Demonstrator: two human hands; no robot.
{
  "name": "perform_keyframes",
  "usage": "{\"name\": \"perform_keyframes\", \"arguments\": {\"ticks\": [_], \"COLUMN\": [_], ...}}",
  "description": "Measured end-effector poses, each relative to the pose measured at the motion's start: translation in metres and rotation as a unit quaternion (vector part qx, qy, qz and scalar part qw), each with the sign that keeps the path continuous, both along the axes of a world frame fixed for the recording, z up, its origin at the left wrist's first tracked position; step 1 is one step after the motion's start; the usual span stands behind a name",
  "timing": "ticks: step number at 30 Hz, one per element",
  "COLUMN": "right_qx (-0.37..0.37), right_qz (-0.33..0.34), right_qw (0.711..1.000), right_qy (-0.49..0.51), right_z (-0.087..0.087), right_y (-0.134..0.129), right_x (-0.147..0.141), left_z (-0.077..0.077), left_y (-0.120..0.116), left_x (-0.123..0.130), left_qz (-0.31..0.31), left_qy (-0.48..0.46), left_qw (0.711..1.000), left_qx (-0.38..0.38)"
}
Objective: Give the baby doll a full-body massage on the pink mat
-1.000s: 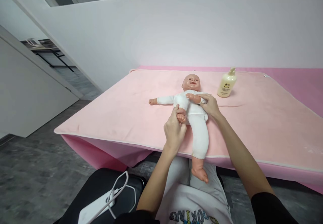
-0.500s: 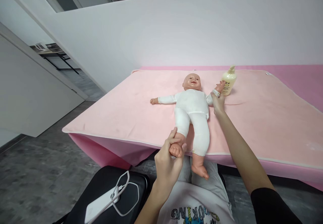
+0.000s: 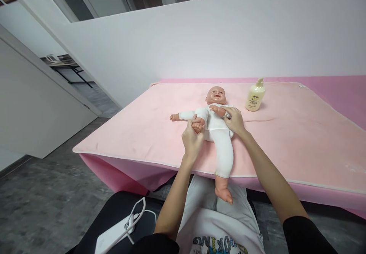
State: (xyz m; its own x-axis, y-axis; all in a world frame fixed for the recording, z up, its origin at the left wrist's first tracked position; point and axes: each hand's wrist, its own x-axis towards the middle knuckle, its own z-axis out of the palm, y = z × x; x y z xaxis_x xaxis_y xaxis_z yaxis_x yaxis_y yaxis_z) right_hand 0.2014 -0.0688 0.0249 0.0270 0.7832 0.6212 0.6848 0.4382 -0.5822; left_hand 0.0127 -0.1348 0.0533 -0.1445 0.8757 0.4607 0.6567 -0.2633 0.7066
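A baby doll [image 3: 219,122] in a white cloth body lies on its back on the pink blanket [image 3: 137,128], head towards the wall. My left hand [image 3: 192,139] is closed round one of its feet, the leg bent up so the foot sits by the belly. With my right hand [image 3: 234,119] I grip the doll's arm near the wrist, folded across its chest. The other leg lies straight, its foot hanging past the table's front edge. Its other arm stretches out to the left on the blanket.
A pale yellow pump bottle [image 3: 255,95] stands on the blanket, right of the doll's head. At lower left, a white power bank [image 3: 116,231] with a looped cable lies on a black seat [image 3: 145,204]. A white wall [image 3: 228,40] rises behind the table.
My left hand has pushed the doll's foot up and away from me, bending the leg. My right hand has brought the doll's arm leftward from beside the bottle onto its chest.
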Motion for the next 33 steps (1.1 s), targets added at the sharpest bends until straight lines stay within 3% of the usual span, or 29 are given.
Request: {"name": "perform_keyframes", "arguments": {"ticks": [5,8,10,13,15,18,22,25,29,33], "right_qx": [-0.042,-0.072,-0.083,-0.089,-0.069,-0.036,-0.013,0.021,0.026,0.015], "right_qz": [-0.055,-0.103,-0.143,-0.189,-0.200,-0.172,-0.050,-0.010,-0.027,-0.065], "right_qw": [0.987,0.964,0.947,0.914,0.905,0.930,0.989,0.999,0.999,0.995], "right_qy": [0.144,0.233,0.277,0.348,0.370,0.322,0.142,0.038,0.029,0.073], "right_z": [0.000,-0.002,-0.004,-0.008,-0.009,-0.010,-0.010,-0.010,-0.009,-0.013], "right_y": [0.003,0.005,0.007,0.012,0.013,0.010,0.002,-0.001,-0.001,0.002], "right_x": [0.002,0.006,0.011,0.019,0.021,0.016,0.002,-0.004,-0.004,-0.002], "left_z": [-0.002,-0.024,-0.042,-0.057,-0.054,-0.035,-0.014,-0.012,-0.015,-0.019], "left_y": [-0.045,-0.086,-0.109,-0.124,-0.119,-0.093,-0.046,-0.022,-0.016,-0.035], "left_x": [-0.005,-0.005,-0.006,-0.008,-0.009,-0.008,0.001,0.010,0.014,0.009], "left_qz": [-0.021,-0.038,-0.075,-0.090,-0.061,-0.030,-0.038,-0.043,-0.054,-0.066], "left_qy": [-0.025,0.000,0.035,0.057,0.050,0.019,-0.030,-0.037,-0.029,-0.047], "left_qw": [0.999,0.999,0.991,0.977,0.976,0.984,0.997,0.998,0.998,0.997], "left_qx": [0.006,0.037,0.100,0.182,0.201,0.177,0.063,0.013,0.004,0.003]}}
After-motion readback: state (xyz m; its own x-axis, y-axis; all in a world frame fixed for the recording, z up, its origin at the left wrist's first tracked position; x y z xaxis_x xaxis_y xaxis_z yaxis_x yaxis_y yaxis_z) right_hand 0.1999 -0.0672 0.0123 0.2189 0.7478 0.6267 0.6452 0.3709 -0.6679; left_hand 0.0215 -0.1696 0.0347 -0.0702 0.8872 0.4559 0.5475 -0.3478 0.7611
